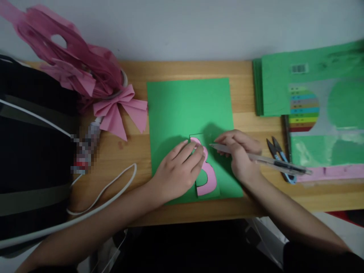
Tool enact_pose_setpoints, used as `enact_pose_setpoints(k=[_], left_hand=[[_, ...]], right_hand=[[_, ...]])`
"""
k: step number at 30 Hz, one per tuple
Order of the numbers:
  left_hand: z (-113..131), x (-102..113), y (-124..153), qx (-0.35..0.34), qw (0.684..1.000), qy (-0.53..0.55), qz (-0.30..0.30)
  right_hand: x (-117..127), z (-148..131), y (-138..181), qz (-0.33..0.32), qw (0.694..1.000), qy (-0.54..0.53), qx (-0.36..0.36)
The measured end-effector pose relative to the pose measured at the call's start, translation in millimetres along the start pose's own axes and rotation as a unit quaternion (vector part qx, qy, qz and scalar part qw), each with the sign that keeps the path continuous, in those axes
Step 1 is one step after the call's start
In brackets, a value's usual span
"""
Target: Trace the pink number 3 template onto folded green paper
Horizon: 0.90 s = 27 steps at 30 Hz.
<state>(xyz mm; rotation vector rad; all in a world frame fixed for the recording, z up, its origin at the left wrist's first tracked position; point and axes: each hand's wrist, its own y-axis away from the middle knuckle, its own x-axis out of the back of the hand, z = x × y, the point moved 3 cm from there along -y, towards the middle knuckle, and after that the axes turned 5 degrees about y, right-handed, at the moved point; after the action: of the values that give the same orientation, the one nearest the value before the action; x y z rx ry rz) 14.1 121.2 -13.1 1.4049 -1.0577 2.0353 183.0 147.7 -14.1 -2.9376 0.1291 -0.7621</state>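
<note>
A square sheet of green paper (184,102) lies on the wooden table. On its lower part rests a pink paper cutout shaped like a 3 (211,180), with a green backing edge and dark outline around it. My left hand (182,167) lies flat over the cutout's upper left, fingers stretched out and pressing on it. My right hand (241,153) is closed around a clear pen (273,162), whose tip points left, just right of the cutout's upper part. The fingers of my left hand hide part of the cutout.
Thread snips (280,159) lie right of my right hand, beside a pack of green paper (313,148). Pink folded paper with a bow (121,110) stands at the back left. A bottle (87,146), a white cable (113,193) and a black bag (34,151) are left.
</note>
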Motion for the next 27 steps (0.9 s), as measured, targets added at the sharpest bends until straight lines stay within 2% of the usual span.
enact_pose_setpoints(k=[5, 12, 27], left_hand=[[-1.4, 0.0, -0.1, -0.025, 0.999, 0.016, -0.012], [-1.6, 0.2, -0.8, -0.026, 0.999, 0.009, -0.020], [-0.6, 0.0, -2.0, -0.029, 0.999, 0.022, -0.001]], right_hand=[[-5.8, -3.2, -5.1, -0.011, 0.999, 0.032, -0.004], [-5.7, -5.3, -6.0, -0.037, 0.997, 0.064, 0.001], [-6.8, -6.0, -5.7, -0.031, 0.997, 0.075, 0.018]])
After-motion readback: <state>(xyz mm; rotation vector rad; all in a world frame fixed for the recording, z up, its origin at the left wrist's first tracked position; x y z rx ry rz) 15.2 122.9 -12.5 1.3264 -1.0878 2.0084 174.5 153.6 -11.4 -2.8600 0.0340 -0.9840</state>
